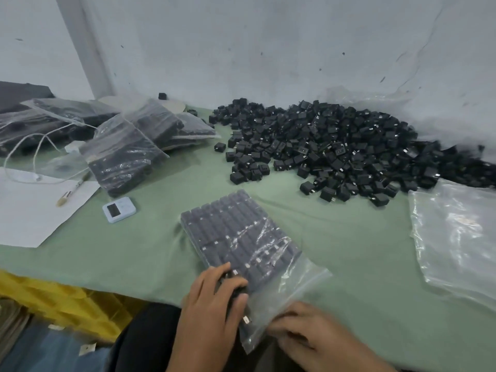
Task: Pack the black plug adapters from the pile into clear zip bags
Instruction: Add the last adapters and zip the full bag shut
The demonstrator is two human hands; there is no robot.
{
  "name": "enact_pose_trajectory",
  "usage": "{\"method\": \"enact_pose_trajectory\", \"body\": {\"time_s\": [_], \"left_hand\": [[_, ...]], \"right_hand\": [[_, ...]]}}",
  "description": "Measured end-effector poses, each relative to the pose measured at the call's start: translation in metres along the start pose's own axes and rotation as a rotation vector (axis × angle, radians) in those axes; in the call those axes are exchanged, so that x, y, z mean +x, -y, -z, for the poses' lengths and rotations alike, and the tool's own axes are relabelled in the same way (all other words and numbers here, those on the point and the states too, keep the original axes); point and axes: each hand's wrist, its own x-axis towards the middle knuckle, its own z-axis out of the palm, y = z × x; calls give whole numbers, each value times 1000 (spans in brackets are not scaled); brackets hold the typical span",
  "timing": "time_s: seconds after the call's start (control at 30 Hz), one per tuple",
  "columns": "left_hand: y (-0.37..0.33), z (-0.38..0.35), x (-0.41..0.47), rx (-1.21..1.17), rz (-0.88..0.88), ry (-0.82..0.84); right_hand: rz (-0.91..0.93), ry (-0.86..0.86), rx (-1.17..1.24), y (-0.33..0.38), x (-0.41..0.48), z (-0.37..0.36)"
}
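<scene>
Gripping the open mouth of a clear zip bag [241, 237] at the near edge of the counter [349, 264], the right hand [308, 331] pinches the plastic. The left hand [209, 304], fingers [213, 273] curled, holds black plug adapters [233, 285] at the opening. Packed rows fill the bag. Beyond lie a timer [119, 209], filled bags [126, 157] at left and the pile [335, 149] by the wall.

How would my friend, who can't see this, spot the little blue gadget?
On the green table, left side, find the white paper. Just right of it, before the heaped full bags, lies the gadget. It is small and pale blue with a dark screen; its neighbours are black or clear.
</scene>
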Motion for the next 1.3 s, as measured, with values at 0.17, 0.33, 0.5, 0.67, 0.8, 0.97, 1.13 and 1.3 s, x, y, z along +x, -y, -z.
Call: {"method": "enact_pose_trajectory", "body": {"time_s": [0.17,0.33,0.5,0.67,0.8,0.97,1.13,1.3], "left_hand": [[-1,-5,-2,-66,-9,-84],[-9,-7,-11,-292,163,-119],[-16,-3,-39,-329,237,-325],[-29,-15,-66,-234,195,-234],[-41,-28,-58,-229,209,-231],[-46,-44,-49,-306,265,-327],[-43,-46,-48,-265,204,-394],[-38,-48,-43,-41,67,-426]], "right_hand": [[-244,-307,51,-53,32,99],[-558,-343,-377,-142,122,139],[-562,-340,-453,-182,140,129],[-681,-425,-387,-188,137,137],[-726,-413,-365,-189,130,145],[-596,-594,-266,-156,100,141],[-384,-706,471,-70,2,112],[-385,-317,778,3,-62,28]]}}
